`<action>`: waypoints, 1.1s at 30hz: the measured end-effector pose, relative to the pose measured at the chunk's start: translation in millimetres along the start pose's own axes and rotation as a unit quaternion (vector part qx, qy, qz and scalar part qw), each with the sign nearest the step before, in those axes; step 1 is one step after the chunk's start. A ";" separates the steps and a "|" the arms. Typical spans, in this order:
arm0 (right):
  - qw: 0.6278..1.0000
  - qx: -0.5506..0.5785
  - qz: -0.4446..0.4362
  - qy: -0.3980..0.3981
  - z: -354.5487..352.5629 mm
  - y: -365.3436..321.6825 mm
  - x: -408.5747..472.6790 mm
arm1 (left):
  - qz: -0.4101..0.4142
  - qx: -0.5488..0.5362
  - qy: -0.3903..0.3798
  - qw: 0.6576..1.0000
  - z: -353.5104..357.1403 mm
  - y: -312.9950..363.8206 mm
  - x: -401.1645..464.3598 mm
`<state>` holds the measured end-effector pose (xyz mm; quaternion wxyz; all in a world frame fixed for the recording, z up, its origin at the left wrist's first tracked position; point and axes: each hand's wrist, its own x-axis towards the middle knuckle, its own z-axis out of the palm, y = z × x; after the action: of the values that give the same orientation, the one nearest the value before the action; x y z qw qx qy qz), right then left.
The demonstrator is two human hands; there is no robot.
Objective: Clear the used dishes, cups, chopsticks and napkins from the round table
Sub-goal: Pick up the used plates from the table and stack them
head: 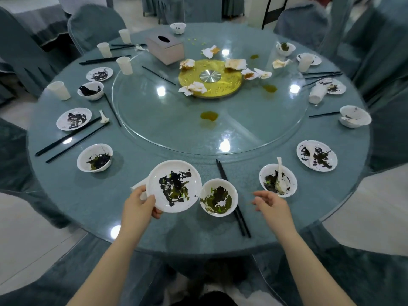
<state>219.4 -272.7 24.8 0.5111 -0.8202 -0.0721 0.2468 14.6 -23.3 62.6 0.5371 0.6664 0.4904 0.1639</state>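
Note:
My left hand (138, 206) grips the near-left rim of a white plate (174, 186) smeared with dark and green sauce, tilted slightly above the round table (88, 206). A folded napkin (138, 188) shows under the plate's left edge. Right of the plate stands a dirty white bowl (219, 200), with black chopsticks (234, 199) lying behind and beside it. My right hand (272, 205) hovers open just right of that bowl, holding nothing. Beyond it sits a bowl with a white spoon (278, 180).
Dirty plates, bowls, paper cups and chopsticks ring the table edge. The glass turntable (154, 120) carries a tissue box (165, 49), crumpled stained napkins (194, 87), a gold centre disc (225, 83) and sauce spills. Covered chairs (95, 25) surround the table.

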 end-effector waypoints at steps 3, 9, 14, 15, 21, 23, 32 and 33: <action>0.999 0.031 0.015 0.040 -9.0 -1.3 -11.4 | 0.027 -0.016 -0.036 0.999 5.1 15.6 5.9; 0.989 0.065 0.048 0.127 -42.5 9.7 -16.7 | 0.059 -0.005 -0.092 0.994 38.1 41.9 21.7; 0.975 0.079 0.096 0.184 -77.5 24.5 6.8 | 0.061 0.018 -0.120 0.991 75.5 65.2 40.5; 0.972 0.082 0.108 0.194 -85.4 27.9 15.9 | 0.062 0.024 -0.122 0.990 84.9 70.5 45.8; 0.963 0.061 0.138 0.224 -125.5 43.4 79.3 | 0.057 0.051 -0.135 0.988 143.1 100.3 73.8; 0.963 0.040 0.139 0.226 -138.1 45.1 102.7 | 0.052 0.066 -0.137 0.987 165.8 110.9 82.4; 0.972 -0.097 0.094 0.191 -156.3 38.0 196.9 | 0.013 0.073 -0.127 0.989 225.6 128.4 106.0; 0.972 -0.120 0.091 0.182 -155.3 36.1 205.3 | 0.007 0.068 -0.124 0.990 228.5 129.3 107.6</action>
<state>467.1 -338.1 -19.4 0.3892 -0.9096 0.0676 0.1287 296.7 -53.4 58.4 0.5458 0.7203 0.4251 0.0500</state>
